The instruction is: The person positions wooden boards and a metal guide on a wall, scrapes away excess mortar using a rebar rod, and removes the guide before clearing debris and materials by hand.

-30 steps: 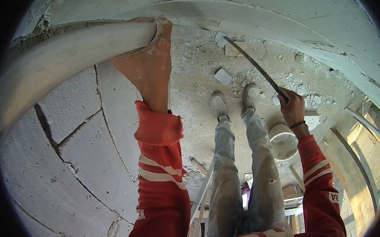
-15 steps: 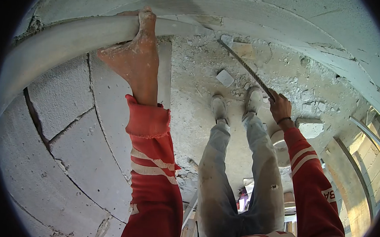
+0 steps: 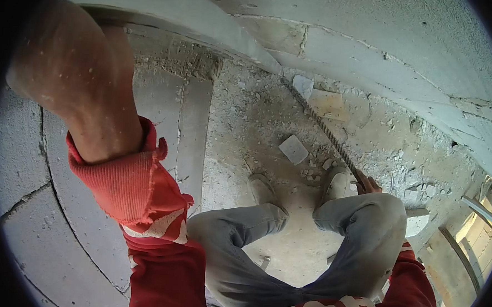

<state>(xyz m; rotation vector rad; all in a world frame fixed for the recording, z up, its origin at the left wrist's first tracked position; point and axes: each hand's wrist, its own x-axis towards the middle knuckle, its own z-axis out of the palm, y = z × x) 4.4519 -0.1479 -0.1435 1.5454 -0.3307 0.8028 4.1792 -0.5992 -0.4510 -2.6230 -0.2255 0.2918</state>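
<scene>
The rod (image 3: 325, 131) goes forward and to the left from the right hand (image 3: 371, 185), which is gripping its near end; the knee partly hides this hand. The rod's far tip lies just beside the end of the pipe (image 3: 203, 20); whether they touch, one cannot tell. The left hand (image 3: 76, 55) is at the pipe's nearer part, but its fingers are hidden, so its closing cannot be told. Between the hands, a chip (image 3: 294, 149) lies on the floor (image 3: 233, 136). One shoe (image 3: 336, 183) is just beside the right hand.
</scene>
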